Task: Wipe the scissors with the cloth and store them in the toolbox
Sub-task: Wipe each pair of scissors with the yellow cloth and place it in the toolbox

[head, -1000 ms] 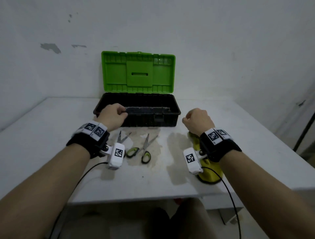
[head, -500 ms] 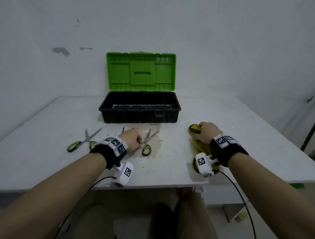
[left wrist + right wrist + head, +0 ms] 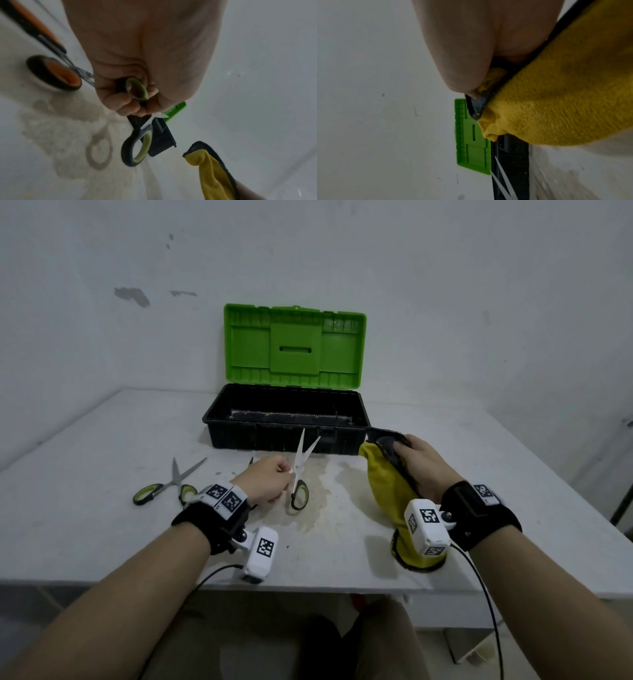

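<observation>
Scissors, green-handled (image 3: 298, 470): lifted off the table near its middle, just in front of the toolbox (image 3: 287, 419); one handle loop enclosed by the curled fingers of the left hand (image 3: 265, 479), the other loop hanging free below. Long axis roughly upright, tilted toward the table's far edge; blades parted in a narrow V, tips up and overlapping the toolbox front wall in the head view. Probably held this way to offer bare steel for wiping. Cloth, yellow with dark edging (image 3: 387, 484): bunched in the closed grip of the right hand (image 3: 423, 465), upper end raised, lower end trailing to the table's near edge; apparently readied to meet the blades, not yet touching them. Toolbox: lid up, open for storing. Second pair (image 3: 169, 486): flat toward the table's left edge. Orange-handled pair (image 3: 56, 73): flat beside the left hand.
</observation>
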Motion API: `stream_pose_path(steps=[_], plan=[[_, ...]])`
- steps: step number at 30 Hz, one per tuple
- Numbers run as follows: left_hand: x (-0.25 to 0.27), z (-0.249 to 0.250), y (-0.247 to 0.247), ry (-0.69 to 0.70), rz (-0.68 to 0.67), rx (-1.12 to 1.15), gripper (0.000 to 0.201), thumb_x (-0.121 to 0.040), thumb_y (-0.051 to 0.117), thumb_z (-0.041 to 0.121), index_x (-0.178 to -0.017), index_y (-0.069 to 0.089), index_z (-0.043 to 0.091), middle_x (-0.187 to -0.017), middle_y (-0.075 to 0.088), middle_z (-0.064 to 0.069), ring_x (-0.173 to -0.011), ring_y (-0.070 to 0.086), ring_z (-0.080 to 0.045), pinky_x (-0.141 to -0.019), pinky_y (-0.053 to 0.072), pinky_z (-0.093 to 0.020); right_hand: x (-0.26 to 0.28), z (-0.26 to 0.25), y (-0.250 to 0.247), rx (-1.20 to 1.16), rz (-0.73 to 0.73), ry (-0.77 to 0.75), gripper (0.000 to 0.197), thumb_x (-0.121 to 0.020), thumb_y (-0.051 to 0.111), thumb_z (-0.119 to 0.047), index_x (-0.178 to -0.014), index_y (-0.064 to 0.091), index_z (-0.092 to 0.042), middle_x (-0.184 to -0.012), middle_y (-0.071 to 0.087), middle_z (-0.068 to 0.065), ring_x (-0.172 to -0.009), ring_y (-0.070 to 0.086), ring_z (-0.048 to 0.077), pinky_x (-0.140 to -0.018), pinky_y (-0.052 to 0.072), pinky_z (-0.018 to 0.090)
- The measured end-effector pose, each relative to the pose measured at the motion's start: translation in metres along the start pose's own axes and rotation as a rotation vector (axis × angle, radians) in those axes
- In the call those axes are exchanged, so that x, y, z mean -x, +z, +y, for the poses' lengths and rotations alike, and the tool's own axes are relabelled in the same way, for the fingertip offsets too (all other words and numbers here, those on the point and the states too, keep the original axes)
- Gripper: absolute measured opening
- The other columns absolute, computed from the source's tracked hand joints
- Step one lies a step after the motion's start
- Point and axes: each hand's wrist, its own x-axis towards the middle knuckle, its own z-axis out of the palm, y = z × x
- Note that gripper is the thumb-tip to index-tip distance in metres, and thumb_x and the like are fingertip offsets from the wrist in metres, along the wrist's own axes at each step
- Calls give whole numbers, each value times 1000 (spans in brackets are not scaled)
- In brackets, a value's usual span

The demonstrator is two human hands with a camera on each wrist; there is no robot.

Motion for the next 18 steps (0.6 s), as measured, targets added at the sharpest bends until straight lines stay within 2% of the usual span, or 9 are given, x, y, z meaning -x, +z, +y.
stream_pose_path(steps=[3,6,8,10,12,14,15,16,18], plan=[[2,-1,10,-12,41,177,10,-95,56,22,-86,56,18,-71,59,-7,-58,51,-19,-55,42,-29,4,-3,4,-92,-22,68,35,-97,57,-26,-128,41,-18,-110,63,15,-86,65,24,-71,55,35],[2,-5,19,-29,52,234,12,-93,62,27,-88,57,18,-71,60,-6,-60,52,-20,-58,43,-31,5,8,-8,343,-85,44,63,-83,74,-28,-127,29,-31,-99,61,13,-75,63,28,-61,53,36],[2,-7,24,-24,68,217,12,-92,64,31,-88,58,21,-71,62,-4,-60,55,-20,-59,46,-31,3,19,-14,597,-124,30,57,-83,70,-24,-123,31,-33,-93,59,11,-66,55,24,-56,47,37],[2,-6,29,-18,62,215,12,-93,64,31,-90,58,21,-70,62,-4,-59,55,-18,-56,45,-28,2,26,-17,787,-136,-3,52,-86,64,-19,-125,32,-31,-100,58,12,-70,55,23,-61,47,34],[3,-2,33,-22,42,233,13,-95,63,28,-96,59,16,-69,59,-5,-57,52,-17,-52,42,-26,3,31,-19,998,-63,-113,53,-86,61,-18,-130,35,-32,-119,46,13,-95,53,31,-83,47,39],[2,0,38,-24,22,243,15,-95,62,27,-97,59,13,-69,58,-7,-58,51,-19,-52,41,-28,10,29,-17,1268,33,-259,39,-88,59,-29,-124,48,-37,-128,36,7,-112,39,35,-98,35,46],[1,0,40,-22,12,250,15,-94,63,27,-95,59,13,-70,58,-9,-59,51,-20,-54,41,-30,14,25,-16,1388,36,-281,26,-89,56,-41,-116,57,-38,-123,39,3,-111,36,32,-97,32,47],[0,0,43,-23,1,256,15,-93,63,28,-92,59,14,-70,58,-9,-60,51,-21,-57,41,-32,18,21,-16,1479,-2,-245,24,-90,51,-53,-104,63,-39,-113,46,-1,-107,36,28,-95,29,49],[0,1,48,-19,-14,260,14,-92,63,29,-88,59,16,-70,57,-9,-60,50,-22,-60,41,-35,23,16,-15,1551,-92,-81,44,-85,46,-68,-81,67,-30,-84,55,-5,-94,40,23,-91,25,50]])
